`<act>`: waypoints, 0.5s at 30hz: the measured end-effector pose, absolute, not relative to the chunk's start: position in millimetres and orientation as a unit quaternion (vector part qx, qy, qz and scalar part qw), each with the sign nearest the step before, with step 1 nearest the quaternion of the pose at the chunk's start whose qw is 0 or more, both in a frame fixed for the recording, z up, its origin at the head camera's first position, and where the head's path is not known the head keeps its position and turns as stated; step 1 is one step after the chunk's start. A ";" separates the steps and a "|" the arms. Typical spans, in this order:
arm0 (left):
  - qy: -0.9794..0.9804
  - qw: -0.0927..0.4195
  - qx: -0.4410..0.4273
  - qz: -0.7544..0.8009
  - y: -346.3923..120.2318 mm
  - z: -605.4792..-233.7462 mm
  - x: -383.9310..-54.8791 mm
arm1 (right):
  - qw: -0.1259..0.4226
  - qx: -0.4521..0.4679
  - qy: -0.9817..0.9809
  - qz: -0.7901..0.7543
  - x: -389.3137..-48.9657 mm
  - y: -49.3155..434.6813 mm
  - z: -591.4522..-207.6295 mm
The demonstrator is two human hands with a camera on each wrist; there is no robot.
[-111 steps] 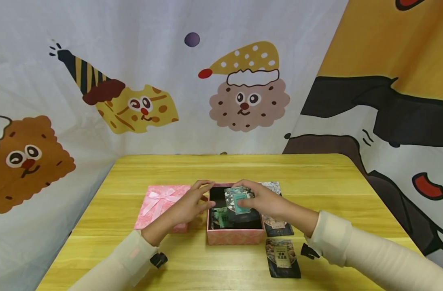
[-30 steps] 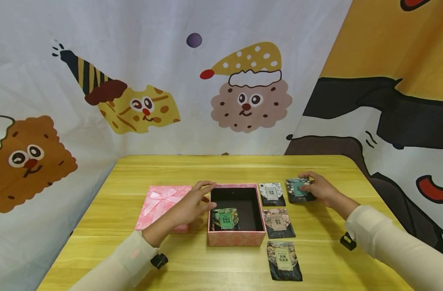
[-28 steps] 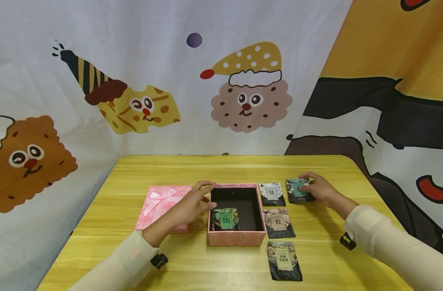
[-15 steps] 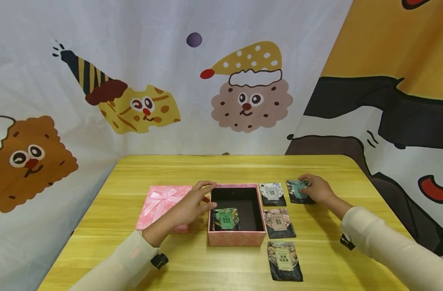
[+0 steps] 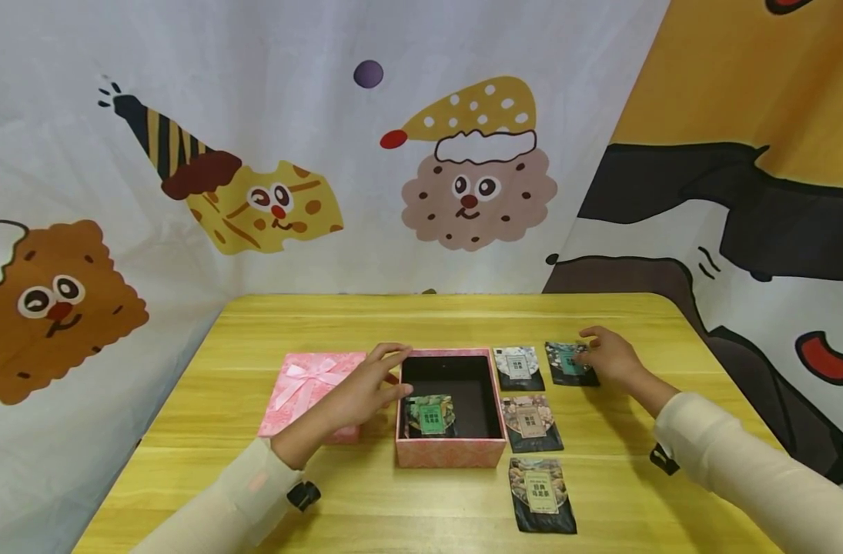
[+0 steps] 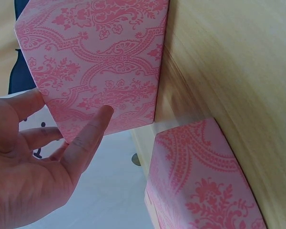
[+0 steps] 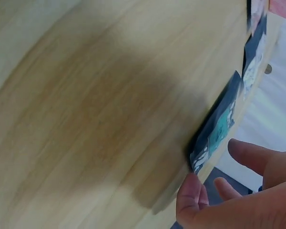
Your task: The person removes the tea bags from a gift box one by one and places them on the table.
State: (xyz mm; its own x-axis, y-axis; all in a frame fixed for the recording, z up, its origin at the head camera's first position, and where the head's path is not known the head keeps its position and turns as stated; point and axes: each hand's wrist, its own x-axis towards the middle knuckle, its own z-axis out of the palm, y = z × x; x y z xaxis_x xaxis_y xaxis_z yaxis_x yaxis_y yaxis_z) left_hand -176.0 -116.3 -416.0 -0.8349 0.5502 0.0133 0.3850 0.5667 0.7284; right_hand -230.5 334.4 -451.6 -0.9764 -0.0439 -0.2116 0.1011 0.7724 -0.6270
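My left hand [image 5: 367,394] rests against the left side of an uncovered pink box [image 5: 450,454], fingertips at its far left corner and the patterned wall [image 6: 107,67]. Inside the box's black interior lies a green-labelled tea packet [image 5: 429,416]. On the right, my right hand [image 5: 611,357] hovers beside a teal-labelled tea packet [image 5: 570,364] lying flat on the table. In the right wrist view, thumb and fingers stand spread next to that packet's end [image 7: 214,129]. Nothing shows in the right hand's grasp.
A pink lid with a ribbon bow [image 5: 312,377] sits left of the box. Right of the box lie a white-labelled packet [image 5: 519,368], a pinkish-beige one [image 5: 532,423] and, nearer the front, a yellow-labelled one [image 5: 542,496]. A printed cloth [image 5: 310,77] hangs behind the wooden table [image 5: 324,504].
The right hand took the teal packet from the box, set it down at the far right and let go, its fingers drawing slightly away. The left hand stayed at the box.
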 end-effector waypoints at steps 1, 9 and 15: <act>0.878 0.108 0.266 0.382 -116.4 -415.9 -176.0 | 0.111 0.019 0.932 -0.345 -230.0 335.0 -450.1; 0.879 0.112 0.258 0.386 -116.4 -417.0 -176.8 | 0.123 0.029 0.903 -0.411 -227.9 338.5 -445.8; 0.878 0.112 0.258 0.388 -116.3 -417.1 -176.6 | 0.127 0.024 0.883 -0.451 -226.6 340.1 -444.9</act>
